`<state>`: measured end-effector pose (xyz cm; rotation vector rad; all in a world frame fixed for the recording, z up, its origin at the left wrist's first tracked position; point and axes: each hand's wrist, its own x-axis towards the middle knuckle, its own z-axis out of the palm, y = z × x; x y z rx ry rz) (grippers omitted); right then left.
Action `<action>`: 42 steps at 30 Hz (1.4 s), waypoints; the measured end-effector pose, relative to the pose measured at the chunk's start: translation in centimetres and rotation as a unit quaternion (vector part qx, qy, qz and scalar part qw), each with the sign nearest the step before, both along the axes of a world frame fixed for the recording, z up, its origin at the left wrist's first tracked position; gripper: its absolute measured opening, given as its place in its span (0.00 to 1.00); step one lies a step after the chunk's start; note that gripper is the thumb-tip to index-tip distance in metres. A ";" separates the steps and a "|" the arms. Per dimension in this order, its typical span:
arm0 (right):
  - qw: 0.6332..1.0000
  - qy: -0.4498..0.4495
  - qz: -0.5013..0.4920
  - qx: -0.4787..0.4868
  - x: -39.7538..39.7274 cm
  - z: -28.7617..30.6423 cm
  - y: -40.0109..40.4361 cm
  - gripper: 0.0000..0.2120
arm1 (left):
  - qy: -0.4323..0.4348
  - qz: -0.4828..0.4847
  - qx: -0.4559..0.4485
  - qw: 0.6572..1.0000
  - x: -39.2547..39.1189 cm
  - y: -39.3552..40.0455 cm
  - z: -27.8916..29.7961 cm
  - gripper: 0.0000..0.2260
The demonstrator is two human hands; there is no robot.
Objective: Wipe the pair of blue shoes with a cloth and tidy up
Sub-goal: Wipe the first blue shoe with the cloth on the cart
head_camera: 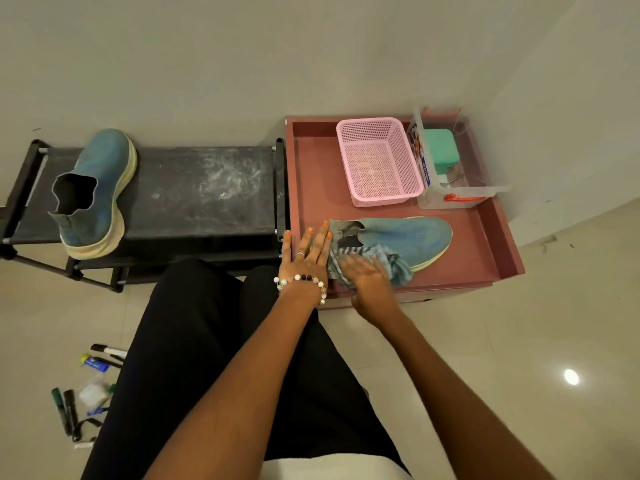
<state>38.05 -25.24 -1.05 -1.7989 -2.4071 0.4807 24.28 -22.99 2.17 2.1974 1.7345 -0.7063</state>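
Now two blue shoes, one cloth, both hands at the tray.
One shoe point(408, 237) lies across the tray point(311, 168), toe right, heel left; the other shoe point(100, 174) stands on the rack point(201, 188), toe pointing away. The left hand point(304, 258), fingers straight and spread, rests by the heel. The right hand point(367, 282), blurred, presses flat on the striped cloth point(398, 268) against the shoe's near side.

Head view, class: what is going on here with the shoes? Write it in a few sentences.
A person is wiping one blue shoe, which lies on the pink tray. The right hand presses a striped cloth against its side, while the left hand rests flat at its heel. The other blue shoe stands on the black rack to the left. A pink basket and a clear box sit behind on the tray.
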 end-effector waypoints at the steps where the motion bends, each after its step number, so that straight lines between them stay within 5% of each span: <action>1: 1.000 -0.015 0.010 0.016 1.6 -0.2 0.1 0.28 | 0.003 -0.003 0.000 1.000 0.0 0.0 0.0 0.41; 6: 0.986 -0.150 -0.071 0.004 0.5 0.5 0.3 0.23 | 0.004 -0.002 -0.002 1.000 0.2 -0.1 0.1 0.40; 8: 0.985 -0.130 -0.110 -0.022 -2.7 0.8 0.5 0.22 | 0.003 0.000 0.001 1.000 0.2 -0.1 -0.1 0.40; 13: 0.998 -0.002 -0.013 -0.063 -1.1 1.2 0.8 0.25 | 0.015 -0.002 0.007 1.000 0.0 -0.3 0.1 0.41; 19: 0.978 -0.195 -0.072 -0.018 0.5 1.2 0.2 0.23 | 0.026 -0.009 0.014 1.000 0.2 -0.3 0.0 0.40; 21: 0.980 -0.159 -0.108 -0.055 -2.7 1.2 0.6 0.20 | 0.023 -0.003 0.013 1.000 0.2 -0.3 -0.1 0.40; 26: 0.995 -0.047 -0.007 -0.083 -1.3 1.3 1.0 0.26 | 0.030 -0.006 0.007 1.000 0.1 -0.4 0.1 0.41; 29: 0.991 -0.114 0.015 -0.063 2.8 1.7 0.4 0.31 | 0.036 -0.016 0.009 0.999 0.2 -0.4 0.3 0.39; 32: 0.975 -0.215 -0.054 -0.032 2.1 2.1 -0.3 0.26 | 0.035 -0.015 0.008 0.999 0.2 -0.4 0.2 0.39; 36: 0.972 -0.168 -0.141 -0.088 -3.7 2.0 0.1 0.19 | 0.030 -0.006 0.000 1.000 0.3 -0.2 0.1 0.41; 42: 0.987 -0.108 -0.019 -0.119 1.5 2.9 -0.1 0.38 | 0.038 -0.006 -0.003 0.999 0.3 -0.3 0.1 0.43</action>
